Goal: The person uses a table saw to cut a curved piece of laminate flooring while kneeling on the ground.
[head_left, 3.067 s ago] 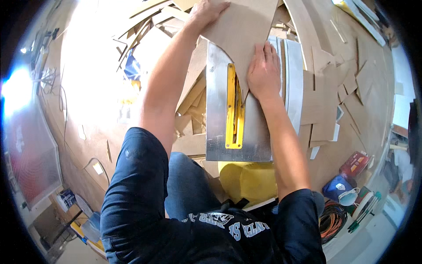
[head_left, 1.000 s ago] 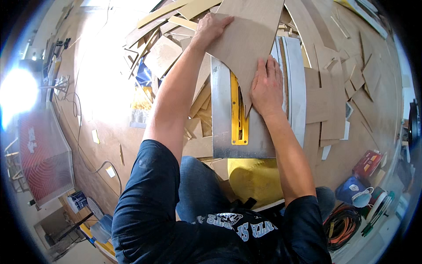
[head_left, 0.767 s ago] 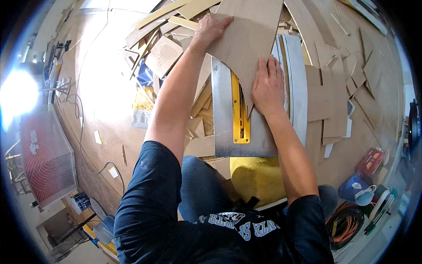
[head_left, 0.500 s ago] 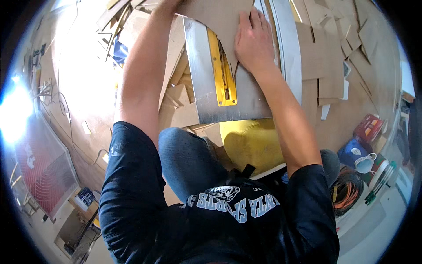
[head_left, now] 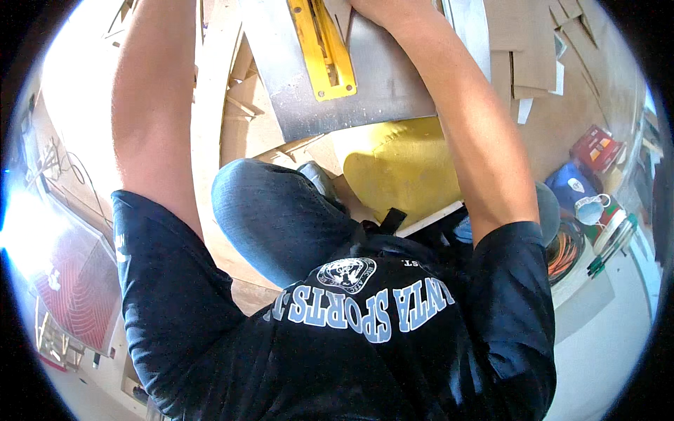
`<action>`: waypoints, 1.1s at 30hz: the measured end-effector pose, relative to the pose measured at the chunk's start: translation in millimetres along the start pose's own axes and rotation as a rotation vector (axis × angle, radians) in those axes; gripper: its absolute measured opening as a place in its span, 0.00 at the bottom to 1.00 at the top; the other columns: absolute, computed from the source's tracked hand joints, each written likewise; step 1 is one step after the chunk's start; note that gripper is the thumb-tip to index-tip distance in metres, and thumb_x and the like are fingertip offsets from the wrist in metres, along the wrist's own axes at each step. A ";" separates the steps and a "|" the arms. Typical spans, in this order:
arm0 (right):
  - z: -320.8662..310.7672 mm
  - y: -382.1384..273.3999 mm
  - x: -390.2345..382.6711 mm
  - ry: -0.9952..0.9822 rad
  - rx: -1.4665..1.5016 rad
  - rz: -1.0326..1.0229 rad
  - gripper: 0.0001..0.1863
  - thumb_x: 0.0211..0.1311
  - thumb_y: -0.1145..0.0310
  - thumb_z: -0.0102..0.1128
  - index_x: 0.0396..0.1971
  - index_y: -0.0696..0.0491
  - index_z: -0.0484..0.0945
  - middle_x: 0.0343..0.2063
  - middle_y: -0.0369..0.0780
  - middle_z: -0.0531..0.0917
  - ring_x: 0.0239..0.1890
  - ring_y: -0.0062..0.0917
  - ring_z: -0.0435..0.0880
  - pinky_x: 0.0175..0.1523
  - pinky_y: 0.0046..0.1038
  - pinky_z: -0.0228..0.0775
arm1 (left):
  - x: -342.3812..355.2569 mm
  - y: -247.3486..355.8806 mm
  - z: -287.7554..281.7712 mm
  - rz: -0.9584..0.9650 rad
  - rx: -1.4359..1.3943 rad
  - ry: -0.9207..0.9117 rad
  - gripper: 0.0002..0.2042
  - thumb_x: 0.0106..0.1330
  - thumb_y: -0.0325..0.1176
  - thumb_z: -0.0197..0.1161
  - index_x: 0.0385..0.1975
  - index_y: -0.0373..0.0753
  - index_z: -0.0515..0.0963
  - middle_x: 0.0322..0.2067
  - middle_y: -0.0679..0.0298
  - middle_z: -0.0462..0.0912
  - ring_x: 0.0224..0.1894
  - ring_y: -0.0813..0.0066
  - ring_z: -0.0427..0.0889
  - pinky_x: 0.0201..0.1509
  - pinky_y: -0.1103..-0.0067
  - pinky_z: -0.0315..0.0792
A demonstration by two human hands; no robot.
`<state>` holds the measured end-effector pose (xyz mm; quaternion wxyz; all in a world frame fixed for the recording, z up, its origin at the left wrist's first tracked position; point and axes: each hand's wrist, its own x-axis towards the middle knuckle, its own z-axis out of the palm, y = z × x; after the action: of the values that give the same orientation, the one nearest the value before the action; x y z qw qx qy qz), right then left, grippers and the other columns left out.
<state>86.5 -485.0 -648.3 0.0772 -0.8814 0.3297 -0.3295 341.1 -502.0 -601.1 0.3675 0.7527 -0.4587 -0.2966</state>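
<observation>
A small table saw with a grey metal top [head_left: 379, 77] stands right in front of me, and a long yellow blade insert [head_left: 324, 59] is set into it. Only the wrist end of my right hand [head_left: 390, 10] shows at the top edge, over the saw top; its fingers are cut off. My left forearm [head_left: 156, 91] stretches up past the left side of the saw, and the left hand lies beyond the picture. Whatever either hand touches is hidden.
Beneath the saw top bulges its yellow body [head_left: 400, 165], close to my bent knee [head_left: 274, 210]. Wood offcuts [head_left: 246, 98] lie left of it, flat brown boards [head_left: 526, 59] on the right. Farther right are a red box [head_left: 595, 149], a blue bag [head_left: 569, 186] and coiled orange cable [head_left: 564, 252].
The view has shifted, so the saw sits higher in the picture. My left forearm appears farther left. The brown board and the right hand's fingers, seen before, are now out of the picture.
</observation>
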 end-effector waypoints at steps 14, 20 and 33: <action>-11.9 0.7 -4.6 -0.197 -0.084 0.087 0.24 0.71 0.72 0.52 0.66 0.60 0.70 0.67 0.60 0.69 0.72 0.56 0.65 0.75 0.52 0.58 | 38.6 -28.5 14.7 -0.005 0.211 0.225 0.32 0.69 0.56 0.62 0.51 0.25 0.80 0.51 0.39 0.84 0.59 0.46 0.81 0.64 0.63 0.73; -9.7 -0.1 -0.6 -0.176 -0.064 0.088 0.25 0.69 0.72 0.53 0.65 0.60 0.70 0.66 0.62 0.69 0.71 0.57 0.66 0.75 0.52 0.57 | 33.8 -12.6 4.8 -0.100 0.240 0.213 0.39 0.66 0.60 0.64 0.53 0.18 0.76 0.54 0.32 0.80 0.60 0.43 0.80 0.64 0.60 0.73; -1.9 -1.2 7.5 -0.178 -0.068 0.069 0.25 0.69 0.72 0.51 0.64 0.64 0.71 0.65 0.65 0.69 0.71 0.58 0.66 0.75 0.53 0.56 | 43.0 -21.4 4.9 -0.070 0.243 0.289 0.38 0.66 0.60 0.64 0.56 0.22 0.76 0.55 0.34 0.80 0.61 0.42 0.79 0.66 0.60 0.72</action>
<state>90.1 -488.6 -642.5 0.0873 -0.8973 0.3628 -0.2358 364.7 -535.9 -626.1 0.3256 0.8417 -0.4071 -0.1405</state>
